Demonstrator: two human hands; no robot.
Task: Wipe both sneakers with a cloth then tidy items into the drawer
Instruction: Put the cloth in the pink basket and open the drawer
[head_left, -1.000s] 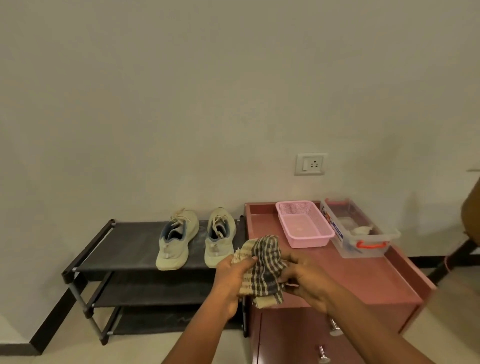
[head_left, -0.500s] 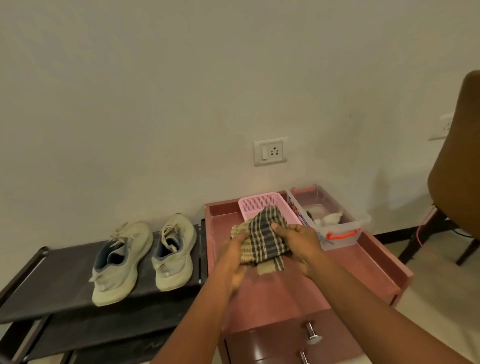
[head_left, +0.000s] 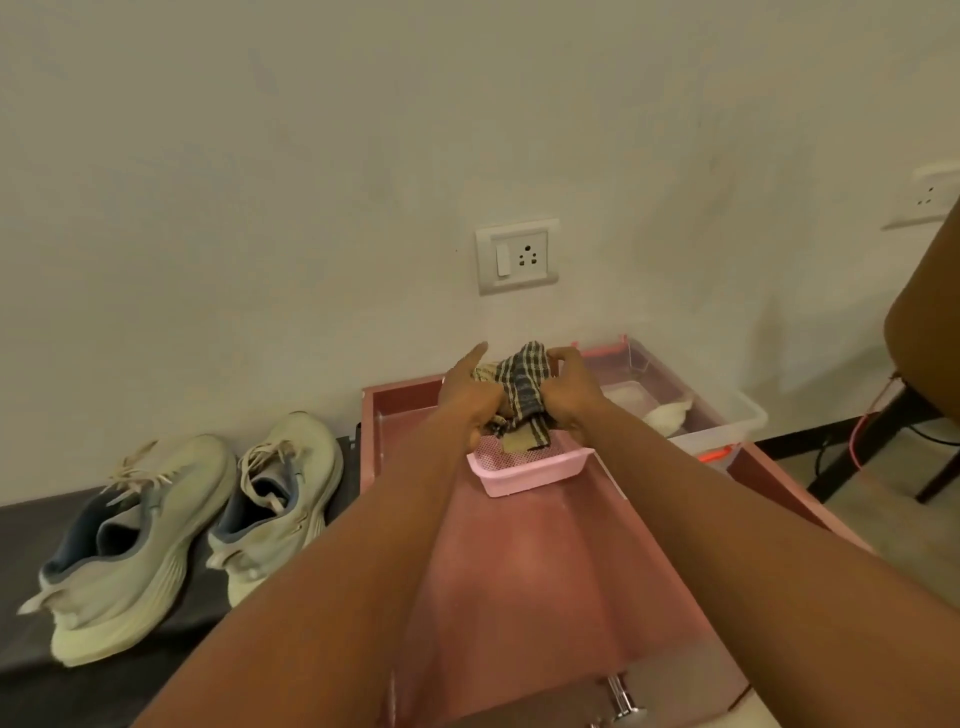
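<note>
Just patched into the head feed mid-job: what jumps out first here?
Both arms stretch forward, the left hand and right hand gripping a bunched checked cloth over the pink basket at the back of the reddish cabinet top. To the left, the left sneaker and right sneaker sit side by side on a dark shelf. A clear box stands right of the basket.

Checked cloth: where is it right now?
Head view, centre: the checked cloth is gripped by the left hand and right hand over the pink basket on the red cabinet, left of the clear box.
</note>
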